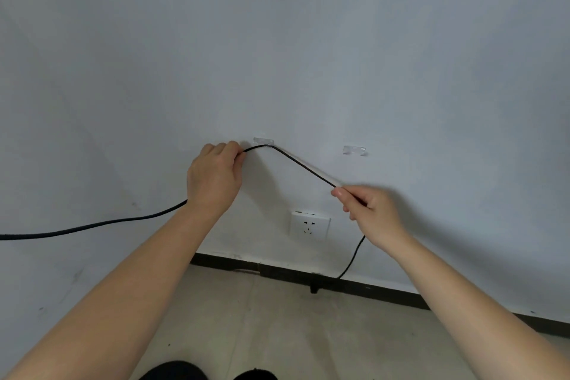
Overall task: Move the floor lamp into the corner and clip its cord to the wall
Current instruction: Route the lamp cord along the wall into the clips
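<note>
Two clear clips on wall [308, 40]; cord [302, 163] sits at left clip [263, 141], right clip [354, 149] bare, socket [309, 226] below. My left hand [214, 176] & right hand [370, 213] both pinched tight on cord.

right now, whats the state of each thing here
cord: taut between both hands, hooked at the left clip
left clip: cord at it
right clip: empty
wall socket: nothing plugged in
left hand: pinching cord
right hand: pinching cord
</note>
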A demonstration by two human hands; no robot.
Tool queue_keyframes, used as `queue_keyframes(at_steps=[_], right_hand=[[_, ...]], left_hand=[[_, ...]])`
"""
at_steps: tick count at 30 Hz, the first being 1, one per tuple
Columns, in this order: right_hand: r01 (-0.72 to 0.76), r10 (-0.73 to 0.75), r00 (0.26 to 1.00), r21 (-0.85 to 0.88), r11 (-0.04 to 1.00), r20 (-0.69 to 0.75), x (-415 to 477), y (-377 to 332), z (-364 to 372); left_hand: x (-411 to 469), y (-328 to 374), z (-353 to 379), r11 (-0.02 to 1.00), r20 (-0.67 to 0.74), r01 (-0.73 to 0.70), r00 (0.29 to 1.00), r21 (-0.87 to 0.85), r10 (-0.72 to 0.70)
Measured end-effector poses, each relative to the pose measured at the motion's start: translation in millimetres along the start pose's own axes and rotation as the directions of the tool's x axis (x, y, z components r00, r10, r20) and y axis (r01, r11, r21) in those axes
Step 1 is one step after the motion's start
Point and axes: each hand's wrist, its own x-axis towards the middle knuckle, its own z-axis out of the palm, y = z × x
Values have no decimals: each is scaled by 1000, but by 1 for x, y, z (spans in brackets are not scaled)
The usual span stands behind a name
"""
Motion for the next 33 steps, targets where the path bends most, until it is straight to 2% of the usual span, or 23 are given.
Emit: queue_keyframes(at_steps=[4,7,9,12,15,19,24,29,31,33], right_hand=[[-41,47,996,75,996,-78,-7,6,-30],[-10,20,994,84,996,-111,-2,1,-31],[1,7,992,67,998,-122,-1,-3,-30],[27,-23,993,34,999,-114,1,-6,-27],[63,-62,993,6,998,-102,3,-11,-26],[85,-85,991,2,996,-107,7,-12,-29],[152,-143,976,41,988,-162,11,-13,-36],[315,-377,899,-270,910,-222,16,-32,-43],[352,-432,872,-321,879,-229,22,-41,-44],[347,-426,870,-303,887,-250,28,-47,-43]], left_hand=[[-3,5,6,998,-32,66,997,-14,-66],[-10,21,10,998,-141,63,988,-27,-66],[-16,39,13,995,-194,-97,977,-12,93],[-17,69,20,925,-153,-379,913,26,378],[-13,94,23,872,-123,-489,864,33,489],[0,105,22,882,-146,-471,872,0,466],[10,107,26,910,-163,-392,915,-138,369],[7,110,33,931,-152,-285,955,-229,255],[8,108,34,933,-139,-265,962,-244,237],[8,106,34,931,-128,-263,963,-252,237]])
